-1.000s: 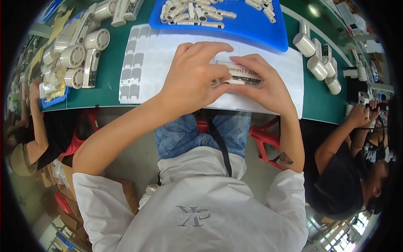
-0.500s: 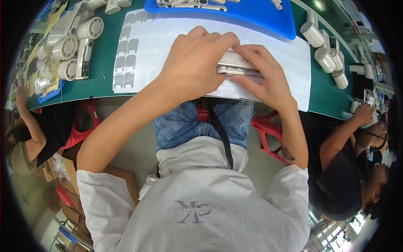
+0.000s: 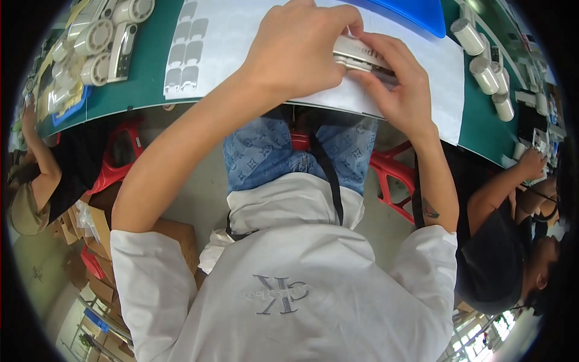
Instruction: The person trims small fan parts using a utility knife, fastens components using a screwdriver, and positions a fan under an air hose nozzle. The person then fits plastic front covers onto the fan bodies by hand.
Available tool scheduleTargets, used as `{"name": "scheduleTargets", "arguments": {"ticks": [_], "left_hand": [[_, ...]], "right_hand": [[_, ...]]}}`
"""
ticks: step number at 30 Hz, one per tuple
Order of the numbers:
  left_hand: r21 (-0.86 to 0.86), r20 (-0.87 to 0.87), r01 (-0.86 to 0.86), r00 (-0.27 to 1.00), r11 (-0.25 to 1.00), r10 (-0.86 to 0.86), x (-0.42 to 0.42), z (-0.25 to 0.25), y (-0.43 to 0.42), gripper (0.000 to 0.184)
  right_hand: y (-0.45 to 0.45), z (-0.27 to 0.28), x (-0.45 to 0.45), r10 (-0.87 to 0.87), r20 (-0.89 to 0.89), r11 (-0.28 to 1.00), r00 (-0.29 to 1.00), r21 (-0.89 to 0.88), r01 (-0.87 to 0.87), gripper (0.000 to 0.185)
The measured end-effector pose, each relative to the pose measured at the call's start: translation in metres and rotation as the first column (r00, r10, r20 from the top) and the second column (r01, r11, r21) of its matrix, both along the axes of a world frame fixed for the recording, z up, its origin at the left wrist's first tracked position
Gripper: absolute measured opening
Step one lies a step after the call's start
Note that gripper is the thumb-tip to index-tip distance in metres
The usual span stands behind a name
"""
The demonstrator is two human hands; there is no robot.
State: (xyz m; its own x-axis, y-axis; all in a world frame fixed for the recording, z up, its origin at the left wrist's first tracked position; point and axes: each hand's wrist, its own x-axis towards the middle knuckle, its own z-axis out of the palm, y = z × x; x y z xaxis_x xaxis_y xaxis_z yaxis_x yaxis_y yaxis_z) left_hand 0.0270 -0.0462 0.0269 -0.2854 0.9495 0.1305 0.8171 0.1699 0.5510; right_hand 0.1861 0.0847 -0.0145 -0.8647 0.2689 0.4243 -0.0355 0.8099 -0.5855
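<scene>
A green work table [image 3: 143, 84] forms the surface, with a white sheet [image 3: 232, 36] spread across it, grey stickers [image 3: 194, 53] near its left edge. Over the sheet we observe the lettered white part [image 3: 366, 53], held between both hands. We note the left hand [image 3: 298, 51] curled around its left end and the right hand [image 3: 405, 81] gripping its right end between thumb and fingers. Beyond, we see a blue tray [image 3: 422, 17]; white cylindrical units [image 3: 93, 37] lie at left, and similar units [image 3: 484, 73] at right.
</scene>
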Motion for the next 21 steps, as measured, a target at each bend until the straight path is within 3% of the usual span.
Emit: {"name": "scheduleTargets", "arguments": {"ticks": [1,4,6,10,13,15,16,17,18,19,21], "left_hand": [[-0.114,0.031,0.038,0.999,0.993,-0.034,-0.004,0.008,0.002,0.033],[0.056,-0.029,0.075,0.997,0.996,-0.073,-0.007,0.004,0.003,0.035],[0.058,0.014,0.055,0.998,0.997,-0.056,-0.006,0.005,0.002,0.04],[0.036,0.073,0.032,0.997,0.999,-0.034,-0.01,0.004,0.002,0.046],[0.231,0.151,0.159,0.969,0.96,-0.197,-0.025,0.01,-0.004,0.048],[0.315,0.356,0.103,0.908,0.943,-0.218,-0.028,0.03,-0.015,0.046],[0.331,0.424,0.091,0.875,0.939,-0.234,-0.027,0.036,-0.016,0.045],[0.346,0.489,0.076,0.836,0.935,-0.249,-0.026,0.043,-0.018,0.044],[0.691,0.268,0.257,0.777,0.676,-0.57,-0.024,0.033,0.003,0.041],[0.638,0.385,0.177,0.769,0.749,-0.51,-0.021,0.026,-0.008,0.038],[0.503,0.605,0.01,0.709,0.864,-0.361,-0.002,0.043,-0.028,0.031]], "right_hand": [[0.0,0.0,0.0,0.004,-0.005,1.0,1.0,-0.002,-0.004,0.047],[0.008,0.0,-0.001,0.024,0.024,0.997,0.999,-0.077,-0.022,0.046],[0.014,0.001,0.0,0.11,0.048,0.969,0.993,-0.226,-0.097,0.045],[0.012,0.002,0.001,0.113,0.039,0.977,0.993,-0.184,-0.104,0.045],[0.005,0.006,0.001,0.106,0.028,0.966,0.994,-0.24,-0.096,0.043],[-0.013,0.013,0.009,0.041,-0.013,0.814,0.999,-0.58,-0.041,0.041],[-0.024,0.023,0.015,0.05,0.042,0.653,0.998,-0.758,0.0,0.041],[-0.031,0.032,0.02,0.151,0.017,0.386,0.988,-0.921,-0.043,0.048],[-0.043,0.038,0.025,0.202,-0.002,0.314,0.979,-0.947,-0.066,0.055],[-0.056,0.042,0.026,0.25,-0.027,0.24,0.968,-0.967,-0.089,0.061],[-0.078,0.044,0.019,0.309,0.001,0.257,0.951,-0.963,-0.083,0.067]]}}
